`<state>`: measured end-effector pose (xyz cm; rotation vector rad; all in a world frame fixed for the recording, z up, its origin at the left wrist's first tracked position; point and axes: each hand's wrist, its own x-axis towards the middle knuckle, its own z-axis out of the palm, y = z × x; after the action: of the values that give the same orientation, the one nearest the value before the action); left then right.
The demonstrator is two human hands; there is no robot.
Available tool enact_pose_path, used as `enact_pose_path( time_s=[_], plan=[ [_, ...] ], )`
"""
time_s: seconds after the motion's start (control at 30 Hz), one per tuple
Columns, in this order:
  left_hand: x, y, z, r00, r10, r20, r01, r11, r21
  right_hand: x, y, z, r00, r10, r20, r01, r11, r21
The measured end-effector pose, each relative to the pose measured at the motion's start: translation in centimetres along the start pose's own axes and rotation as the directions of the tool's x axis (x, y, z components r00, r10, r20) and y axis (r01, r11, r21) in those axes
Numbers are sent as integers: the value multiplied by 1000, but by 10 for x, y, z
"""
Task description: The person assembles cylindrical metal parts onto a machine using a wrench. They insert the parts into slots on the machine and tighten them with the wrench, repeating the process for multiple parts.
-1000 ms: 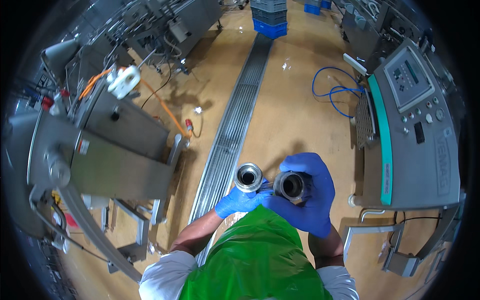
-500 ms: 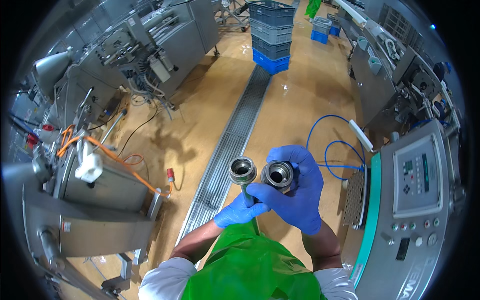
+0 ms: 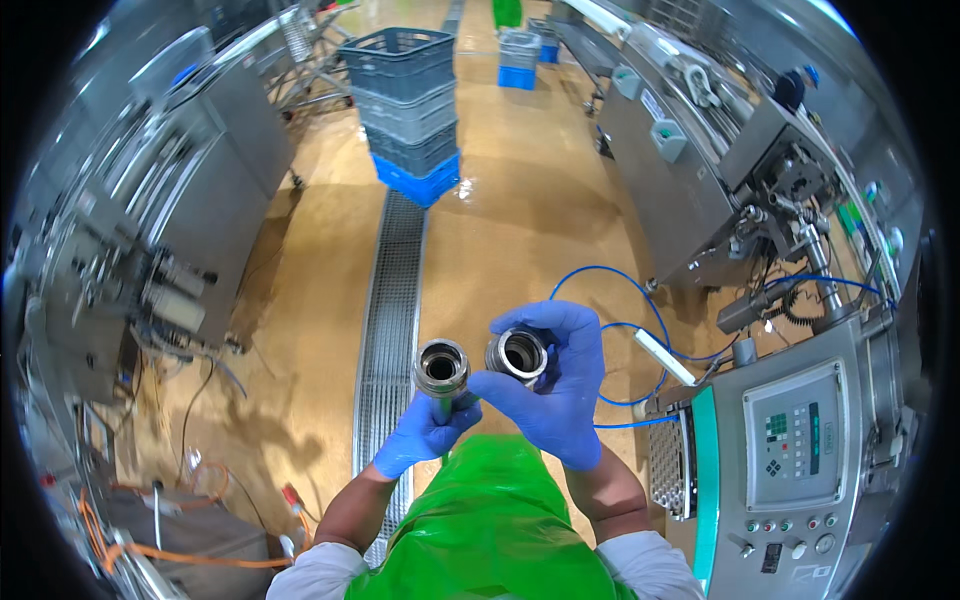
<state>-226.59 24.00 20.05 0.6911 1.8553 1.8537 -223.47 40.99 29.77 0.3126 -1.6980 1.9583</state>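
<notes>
Both my hands wear blue gloves and are raised in front of my green apron (image 3: 490,520). My left hand (image 3: 425,435) is closed around the stem of a metal tube (image 3: 441,368), whose wide, ringed open end faces up. Beside it, a short metal pipe fitting (image 3: 519,355) with a round bore sits in the curled fingers of my right hand (image 3: 562,400). The right thumb reaches across below the fitting toward the tube's collar; whether it touches cannot be told. A narrow gap separates the two round metal ends.
A control panel (image 3: 795,440) on a steel machine stands close at right. Blue hose (image 3: 632,425) loops over the floor beside it. Ahead, stacked crates (image 3: 405,110) stand over a floor drain grate (image 3: 390,300). Steel machinery (image 3: 200,200) and an orange cable (image 3: 190,560) are at left.
My view has swung to the right and tilted up, so the crates sit further left. My hands keep hold of both metal parts, which are slightly further apart.
</notes>
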Motion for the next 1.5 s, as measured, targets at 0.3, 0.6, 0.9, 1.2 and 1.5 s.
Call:
enact_pose_path(
  time_s=[0.3,0.6,0.9,1.2,1.5],
  plan=[
    [244,-108,-54,992,126,-1,-124,975,185,166,191,-113,952,-295,-77,272,936,-222],
    [471,-90,-119,993,68,-99,-31,940,340,394,277,-176,985,-169,45,174,978,-117],
    [720,-136,-129,990,-140,25,128,952,278,559,402,-283,990,42,-137,-64,986,-154],
    [984,-120,-45,794,24,607,-294,889,350,648,424,-435,789,-304,-535,140,935,-325],
    [1145,-129,135,542,12,840,-195,975,112,698,392,-628,592,-390,-706,412,898,-151]
  ],
)
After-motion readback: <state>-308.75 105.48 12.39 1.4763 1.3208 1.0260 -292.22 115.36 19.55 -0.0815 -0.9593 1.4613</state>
